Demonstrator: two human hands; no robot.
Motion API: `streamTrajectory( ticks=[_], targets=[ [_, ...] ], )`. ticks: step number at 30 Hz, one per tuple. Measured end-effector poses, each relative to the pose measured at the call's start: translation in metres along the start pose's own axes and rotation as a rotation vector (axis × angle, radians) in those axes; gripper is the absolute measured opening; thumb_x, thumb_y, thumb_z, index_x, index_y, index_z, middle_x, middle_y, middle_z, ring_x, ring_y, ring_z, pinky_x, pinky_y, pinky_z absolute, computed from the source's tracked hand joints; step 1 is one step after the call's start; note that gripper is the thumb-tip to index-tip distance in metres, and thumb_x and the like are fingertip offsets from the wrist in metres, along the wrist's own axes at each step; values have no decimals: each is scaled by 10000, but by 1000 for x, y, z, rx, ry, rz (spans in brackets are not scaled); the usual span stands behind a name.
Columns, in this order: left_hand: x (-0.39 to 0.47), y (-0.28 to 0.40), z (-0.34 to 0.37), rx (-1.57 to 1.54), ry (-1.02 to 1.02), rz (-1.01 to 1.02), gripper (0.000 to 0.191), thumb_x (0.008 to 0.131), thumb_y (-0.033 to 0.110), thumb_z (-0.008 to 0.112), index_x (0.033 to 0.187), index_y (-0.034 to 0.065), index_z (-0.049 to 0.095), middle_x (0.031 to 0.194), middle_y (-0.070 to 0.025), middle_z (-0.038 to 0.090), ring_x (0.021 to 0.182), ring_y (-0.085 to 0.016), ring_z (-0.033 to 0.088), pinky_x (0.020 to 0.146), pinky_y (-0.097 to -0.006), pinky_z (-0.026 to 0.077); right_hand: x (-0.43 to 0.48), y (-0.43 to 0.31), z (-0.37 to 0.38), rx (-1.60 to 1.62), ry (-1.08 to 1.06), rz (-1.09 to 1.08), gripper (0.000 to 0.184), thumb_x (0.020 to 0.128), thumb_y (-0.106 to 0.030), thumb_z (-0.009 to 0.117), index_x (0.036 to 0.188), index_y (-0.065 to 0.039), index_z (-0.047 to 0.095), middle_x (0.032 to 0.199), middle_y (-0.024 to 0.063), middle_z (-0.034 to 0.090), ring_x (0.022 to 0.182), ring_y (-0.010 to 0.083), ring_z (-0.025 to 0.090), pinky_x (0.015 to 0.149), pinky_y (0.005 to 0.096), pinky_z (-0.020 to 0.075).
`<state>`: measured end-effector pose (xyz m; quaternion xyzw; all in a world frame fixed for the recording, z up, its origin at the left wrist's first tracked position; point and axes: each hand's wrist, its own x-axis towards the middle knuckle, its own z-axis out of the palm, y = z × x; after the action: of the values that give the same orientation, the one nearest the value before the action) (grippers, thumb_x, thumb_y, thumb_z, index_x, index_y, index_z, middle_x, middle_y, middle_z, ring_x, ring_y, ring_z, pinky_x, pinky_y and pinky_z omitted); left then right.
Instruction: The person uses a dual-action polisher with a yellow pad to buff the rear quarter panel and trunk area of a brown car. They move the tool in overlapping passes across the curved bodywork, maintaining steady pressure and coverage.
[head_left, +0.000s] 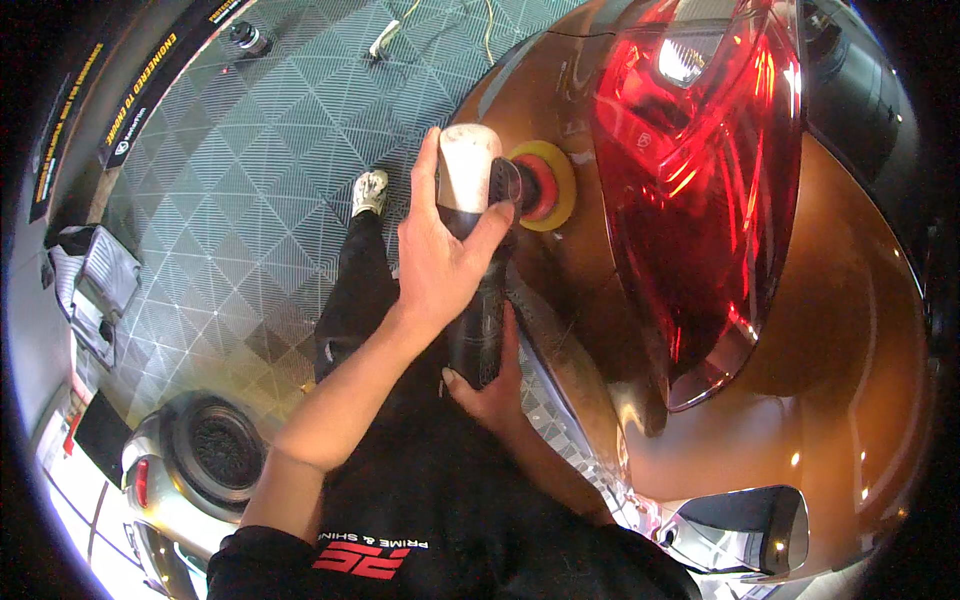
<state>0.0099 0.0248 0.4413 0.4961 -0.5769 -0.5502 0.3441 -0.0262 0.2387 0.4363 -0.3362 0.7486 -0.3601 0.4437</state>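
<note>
A handheld car polisher (487, 322) is held upright in front of my body, and its white and black head (469, 165) is at the top. My left hand (439, 255) wraps the head, thumb on the side towards the car. Lower down, my right hand (495, 394) grips the black handle. A yellow foam pad (564, 184) on a red backing plate (536, 184) faces the glossy copper-brown rear body panel (570, 285) and looks to be against it. Beside the pad is the car's red tail light (697, 225).
An exhaust tip (739, 529) sits low in the bumper. Another car with a dark wheel (217, 450) stands at lower left. On the tiled floor (262, 172) are a bottle (247, 37) and a cable (489, 30). A grey plastic object (97, 285) is by the wall.
</note>
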Motion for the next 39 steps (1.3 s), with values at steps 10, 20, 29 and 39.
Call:
streamTrajectory(
  ticks=[10, 20, 29, 39],
  targets=[
    [87, 0, -6, 98, -138, -18, 973, 859, 364, 816, 1620, 22, 315, 1289, -273, 692, 1158, -348, 714, 1003, -402, 545, 72, -56, 39, 82, 150, -27, 1175, 776, -103, 834, 1679, 6, 89, 1571, 278, 452, 1391, 369, 545, 1162, 419, 427],
    [202, -3, 27, 36, -260, 11, 943, 841, 435, 830, 1561, -4, 408, 1280, -275, 689, 1147, -360, 709, 999, -405, 542, 161, -112, 33, 215, 300, 39, 1098, 764, -92, 806, 1655, 30, 175, 1577, 244, 414, 1418, 328, 479, 1188, 414, 379],
    [206, 15, 33, -42, -360, -47, 933, 855, 366, 828, 1581, -15, 384, 1348, -244, 643, 1222, -299, 650, 1041, -384, 515, 165, -121, 37, 224, 373, 128, 1110, 756, -152, 814, 1654, 35, 189, 1573, 243, 423, 1410, 319, 490, 1176, 414, 403],
    [185, -6, 11, 52, -332, -122, 929, 854, 358, 826, 1588, 0, 383, 1375, -251, 637, 1233, -315, 659, 1056, -395, 510, 145, -117, 44, 327, 227, 218, 1147, 770, -123, 810, 1669, 36, 115, 1591, 306, 416, 1453, 380, 488, 1194, 423, 396]
  ],
)
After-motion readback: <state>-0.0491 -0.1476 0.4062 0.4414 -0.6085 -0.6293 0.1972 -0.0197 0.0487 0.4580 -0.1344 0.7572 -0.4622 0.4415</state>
